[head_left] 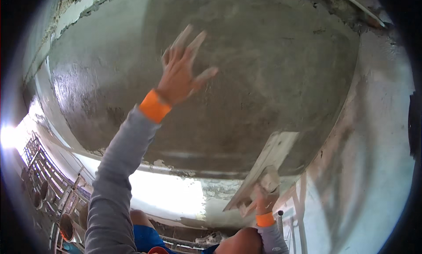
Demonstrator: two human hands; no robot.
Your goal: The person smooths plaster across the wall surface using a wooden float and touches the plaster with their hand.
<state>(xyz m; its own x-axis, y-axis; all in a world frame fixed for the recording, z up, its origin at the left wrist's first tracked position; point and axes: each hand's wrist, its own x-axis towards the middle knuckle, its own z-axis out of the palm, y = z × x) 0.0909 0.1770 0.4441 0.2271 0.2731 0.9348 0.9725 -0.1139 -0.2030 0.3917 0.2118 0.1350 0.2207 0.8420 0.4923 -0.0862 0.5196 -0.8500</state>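
Observation:
My left hand [182,76] is raised in front of a grey plastered surface [263,91], its fingers spread and nothing in it. Motion blurs it slightly, and I cannot tell whether it touches the plaster. Lower on the right, my right hand [264,202] is wrapped round the handle of a long, pale plastering trowel [274,151]. The blade slants up to the right across the lower edge of the plaster. Whether its face presses on the surface cannot be made out. Both sleeves are grey with orange cuffs.
A pale wall [373,135] with dark smears meets the plaster on the right. Metal bars [41,166] and a bucket [68,227] are at the lower left. A white pipe [358,6] crosses the top right. An upright metal tube [280,221] stands beside my right forearm.

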